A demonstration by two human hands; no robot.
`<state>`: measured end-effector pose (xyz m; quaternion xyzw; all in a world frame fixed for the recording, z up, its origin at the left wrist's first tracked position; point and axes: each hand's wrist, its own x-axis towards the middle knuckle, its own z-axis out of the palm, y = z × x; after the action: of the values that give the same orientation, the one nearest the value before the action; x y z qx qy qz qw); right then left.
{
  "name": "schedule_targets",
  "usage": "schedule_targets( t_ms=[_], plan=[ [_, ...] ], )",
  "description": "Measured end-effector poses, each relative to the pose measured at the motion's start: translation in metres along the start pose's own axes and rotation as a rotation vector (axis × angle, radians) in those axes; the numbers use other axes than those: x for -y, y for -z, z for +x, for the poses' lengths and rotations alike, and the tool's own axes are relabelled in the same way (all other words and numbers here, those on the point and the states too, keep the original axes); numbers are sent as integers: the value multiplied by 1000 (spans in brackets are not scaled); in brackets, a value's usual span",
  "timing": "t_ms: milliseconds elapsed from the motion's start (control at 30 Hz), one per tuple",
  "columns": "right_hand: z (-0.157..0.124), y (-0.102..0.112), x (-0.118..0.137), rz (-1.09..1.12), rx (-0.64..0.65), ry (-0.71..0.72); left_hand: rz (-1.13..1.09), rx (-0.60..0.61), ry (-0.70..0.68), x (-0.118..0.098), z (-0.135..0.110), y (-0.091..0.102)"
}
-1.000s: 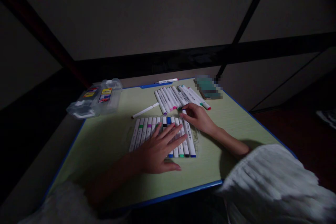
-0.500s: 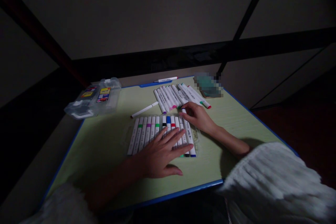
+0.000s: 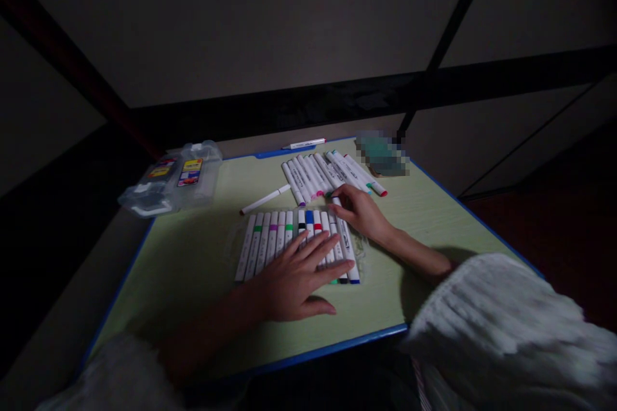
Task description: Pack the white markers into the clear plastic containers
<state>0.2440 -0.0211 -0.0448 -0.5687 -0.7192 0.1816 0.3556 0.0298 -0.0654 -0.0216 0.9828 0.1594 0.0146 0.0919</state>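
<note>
My left hand (image 3: 296, 289) lies flat with its fingers spread over a row of white markers (image 3: 260, 247) with coloured bands. The row sits in a clear tray (image 3: 362, 263), whose edge shows at the right. At the row's right end, a blue-ended marker (image 3: 348, 241) slants slightly. My right hand (image 3: 362, 212) is closed at its far end, thumb and fingers pinching it. My left fingertips reach its near part. Just beyond my right hand, more loose white markers (image 3: 303, 180) lie side by side.
A clear plastic case (image 3: 206, 173) lies at the table's back left. One marker (image 3: 265, 200) lies alone behind the row, and another (image 3: 308, 144) rests at the blue back edge. A blurred-out greenish item (image 3: 383, 154) is at the back right. A wall panel (image 3: 289, 26) stands behind the table.
Both hands keep nearly the same places on the markers. The whole view has shifted very slightly; no marker has clearly moved.
</note>
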Motion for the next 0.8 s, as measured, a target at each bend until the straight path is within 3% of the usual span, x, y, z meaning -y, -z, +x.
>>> schedule_targets(
  t_ms=[433,667,800],
  plan=[
    [4,5,0,63,70,-6,24,-8,1,0,-2,3],
    [10,9,-8,324,135,-29,28,-32,-2,1,-2,2],
    [13,10,-7,458,103,-56,45,-17,0,1,-2,3]
  ],
)
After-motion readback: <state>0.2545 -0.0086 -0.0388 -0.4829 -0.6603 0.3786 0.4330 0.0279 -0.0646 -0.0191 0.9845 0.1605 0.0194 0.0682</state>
